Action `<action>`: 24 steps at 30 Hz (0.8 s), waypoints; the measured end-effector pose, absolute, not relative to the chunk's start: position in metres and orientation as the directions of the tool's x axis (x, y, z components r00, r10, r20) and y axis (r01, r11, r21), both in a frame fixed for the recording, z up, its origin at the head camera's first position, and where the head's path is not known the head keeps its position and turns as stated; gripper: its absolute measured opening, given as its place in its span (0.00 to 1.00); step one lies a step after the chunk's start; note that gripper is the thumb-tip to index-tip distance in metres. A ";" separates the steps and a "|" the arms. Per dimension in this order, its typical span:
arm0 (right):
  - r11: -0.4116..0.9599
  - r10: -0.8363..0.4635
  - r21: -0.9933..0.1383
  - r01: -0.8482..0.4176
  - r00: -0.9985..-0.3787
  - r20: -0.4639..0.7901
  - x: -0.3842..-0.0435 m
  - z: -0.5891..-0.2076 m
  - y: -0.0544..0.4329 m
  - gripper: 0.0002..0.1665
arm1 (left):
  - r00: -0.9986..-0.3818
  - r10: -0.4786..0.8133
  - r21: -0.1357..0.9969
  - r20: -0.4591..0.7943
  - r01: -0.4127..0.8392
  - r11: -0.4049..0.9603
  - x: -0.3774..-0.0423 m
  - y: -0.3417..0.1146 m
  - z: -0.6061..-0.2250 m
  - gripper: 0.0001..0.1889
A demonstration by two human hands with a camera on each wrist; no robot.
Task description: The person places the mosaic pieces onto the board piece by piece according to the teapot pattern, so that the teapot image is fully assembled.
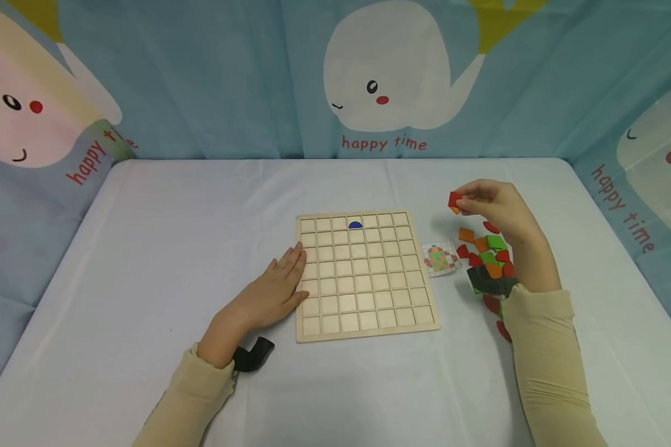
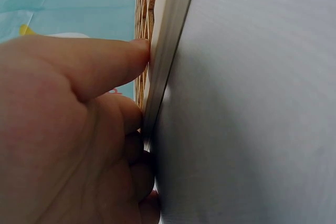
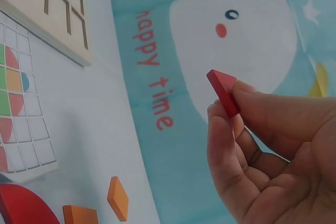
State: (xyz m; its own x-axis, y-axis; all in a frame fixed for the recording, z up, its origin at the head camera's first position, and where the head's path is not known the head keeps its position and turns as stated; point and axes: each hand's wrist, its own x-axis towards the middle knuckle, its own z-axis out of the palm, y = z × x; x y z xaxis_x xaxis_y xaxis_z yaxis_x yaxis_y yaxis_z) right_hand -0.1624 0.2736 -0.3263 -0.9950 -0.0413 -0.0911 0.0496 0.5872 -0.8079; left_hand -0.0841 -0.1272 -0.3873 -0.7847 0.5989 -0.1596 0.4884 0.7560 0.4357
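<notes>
A pale wooden grid board (image 1: 343,268) lies on the table, with a blue half-round piece (image 1: 355,225) in its top row. My left hand (image 1: 271,288) rests against the board's left edge, fingers extended; up close, its thumb (image 2: 113,61) touches the rim. Raised above the table to the right of the board, my right hand (image 1: 494,205) pinches a red flat tile (image 3: 224,92) between thumb and fingers. A bit of orange shows under that tile in the head view; I cannot tell whether it is a separate piece.
A printed pattern card (image 1: 440,258) lies at the board's right edge. Several loose red, green and orange pieces, including an orange tile (image 1: 466,234) and a green one (image 1: 496,242), lie right of it, partly hidden by the right arm. A whale-print curtain (image 1: 246,81) hangs behind.
</notes>
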 end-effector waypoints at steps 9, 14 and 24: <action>0.572 -0.034 -0.816 0.085 -0.991 -0.127 -0.162 -0.327 0.271 0.26 | -0.787 0.596 0.432 -0.160 0.487 0.759 -0.083 -0.127 -0.382 0.36; 0.554 -0.055 -0.830 0.069 -0.991 -0.118 -0.163 -0.326 0.265 0.25 | -0.789 0.594 0.437 -0.158 0.484 0.759 -0.082 -0.129 -0.384 0.36; 0.520 -0.144 -0.854 0.012 -0.984 -0.101 -0.162 -0.328 0.244 0.18 | -0.787 0.596 0.421 -0.163 0.491 0.763 -0.085 -0.129 -0.388 0.37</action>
State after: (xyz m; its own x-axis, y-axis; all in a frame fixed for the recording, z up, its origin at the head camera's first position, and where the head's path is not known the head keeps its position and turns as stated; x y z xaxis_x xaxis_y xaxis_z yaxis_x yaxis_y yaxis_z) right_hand -0.1623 0.2444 -0.3277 -0.9844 -0.1436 -0.1011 0.0118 0.5204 -0.8538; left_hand -0.0846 -0.1288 -0.3881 -0.7866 0.5957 -0.1625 0.4907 0.7628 0.4211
